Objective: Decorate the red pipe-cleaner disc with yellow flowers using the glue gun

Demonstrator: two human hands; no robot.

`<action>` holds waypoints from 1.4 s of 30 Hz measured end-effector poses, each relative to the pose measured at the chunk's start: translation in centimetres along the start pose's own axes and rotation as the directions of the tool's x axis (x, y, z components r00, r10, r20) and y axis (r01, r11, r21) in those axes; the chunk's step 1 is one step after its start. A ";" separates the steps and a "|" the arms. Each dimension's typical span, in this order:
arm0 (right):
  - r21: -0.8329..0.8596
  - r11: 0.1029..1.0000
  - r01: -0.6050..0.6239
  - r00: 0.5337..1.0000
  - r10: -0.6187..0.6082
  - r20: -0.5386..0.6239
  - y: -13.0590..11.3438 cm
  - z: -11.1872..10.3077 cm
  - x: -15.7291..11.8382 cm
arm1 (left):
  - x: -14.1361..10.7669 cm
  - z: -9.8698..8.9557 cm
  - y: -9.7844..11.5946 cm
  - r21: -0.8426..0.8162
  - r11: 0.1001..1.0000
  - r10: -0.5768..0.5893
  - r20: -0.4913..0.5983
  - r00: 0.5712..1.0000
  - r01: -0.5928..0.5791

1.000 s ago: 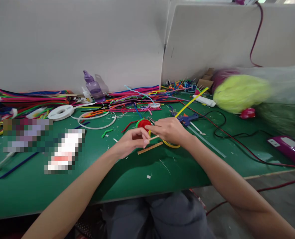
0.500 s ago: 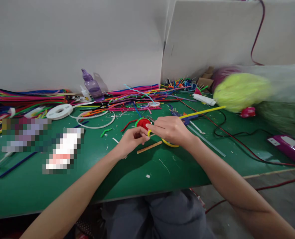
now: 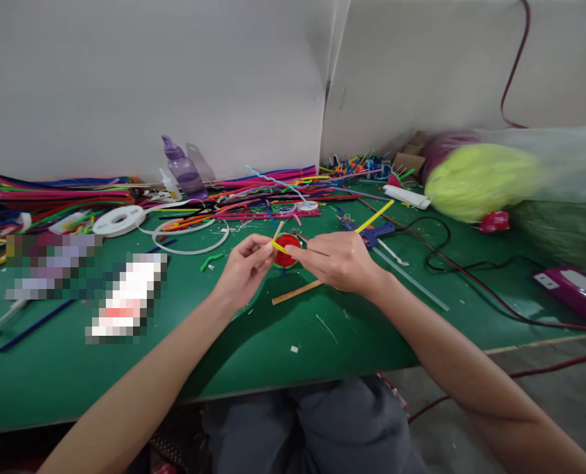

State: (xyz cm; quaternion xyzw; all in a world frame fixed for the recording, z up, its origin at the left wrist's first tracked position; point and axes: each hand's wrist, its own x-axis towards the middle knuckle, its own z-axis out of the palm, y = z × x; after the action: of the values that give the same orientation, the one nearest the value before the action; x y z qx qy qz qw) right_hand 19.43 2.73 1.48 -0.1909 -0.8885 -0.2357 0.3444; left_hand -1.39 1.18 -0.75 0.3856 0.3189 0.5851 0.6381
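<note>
Right, across the long green-topped table (image 3: 253, 342) it all spread out, with the big bundle of multicoloured fuzzy pipe cleaners (image 3: 70, 195) stacked at the back left. And front and centre, my two hands! My right hand (image 3: 342, 260) lay palm down, thumb and forefinger pressed together on a bright yellow fuzzy strip; my left hand (image 3: 246, 270) pinched a thin pale wooden stick between fingertip and thumb. Beyond my right knuckles, the blue plastic glue gun (image 3: 376, 234) rested on the table, nobody gripping it. Now the long yellow fuzzy strip (image 3: 376, 215): one end met the stick at my left fingertips, and what looked like its other end poked out past my right hand. Just behind the fingers, partly covered, sat the round red disc with a green rim (image 3: 287, 261). Smallest of the lot, the thin pale wooden stick (image 3: 278, 231) tilted up, bare above the pinch. So, early going, I judged: yellow had met wood, but most of its length was unwound.
</note>
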 end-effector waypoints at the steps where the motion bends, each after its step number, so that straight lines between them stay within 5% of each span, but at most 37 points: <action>1: 0.005 1.000 -0.012 1.000 0.012 -0.004 0.0 0.0 0.0 | 0.0 0.0 0.0 -0.026 0.999 -0.020 0.023 1.000 0.020; 6: 0.056 0.996 -0.064 0.998 0.065 -0.006 0.4 0.4 -0.2 | -0.2 0.1 0.2 -0.062 0.988 -0.132 0.146 0.980 0.143; 12: 0.170 0.979 -0.116 0.993 0.110 0.041 0.9 1.1 -0.5 | -0.7 0.4 0.7 0.221 0.936 -0.331 0.281 0.901 0.275; 15: 0.175 0.979 -0.108 0.993 0.098 0.068 1.1 1.1 -0.6 | -0.8 0.7 1.0 0.379 0.881 -0.395 0.262 0.881 0.283; 21: 0.128 0.988 -0.088 0.990 0.073 0.120 1.1 0.3 -0.2 | -0.7 1.0 0.6 0.527 0.822 -0.333 0.136 0.933 0.217; 29: 0.148 0.987 -0.069 0.996 0.059 0.072 0.5 0.3 -0.2 | -0.1 0.4 -0.2 0.386 0.916 -0.116 -0.007 0.993 0.110; 34: 0.191 0.974 -0.124 0.990 0.108 0.091 0.7 0.7 -0.5 | 0.1 0.3 0.1 0.224 0.968 -0.105 -0.034 0.994 0.110; 42: 0.340 0.905 -0.254 0.962 0.202 0.182 1.3 0.6 -0.3 | -0.2 0.0 0.1 0.185 0.963 -0.225 0.153 0.962 0.195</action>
State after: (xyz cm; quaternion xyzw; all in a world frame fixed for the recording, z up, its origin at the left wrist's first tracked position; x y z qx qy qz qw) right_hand 20.00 4.08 1.23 -0.2436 -0.9104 -0.0127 0.3342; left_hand -1.48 1.00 -0.63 0.4514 0.3498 0.4492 0.6871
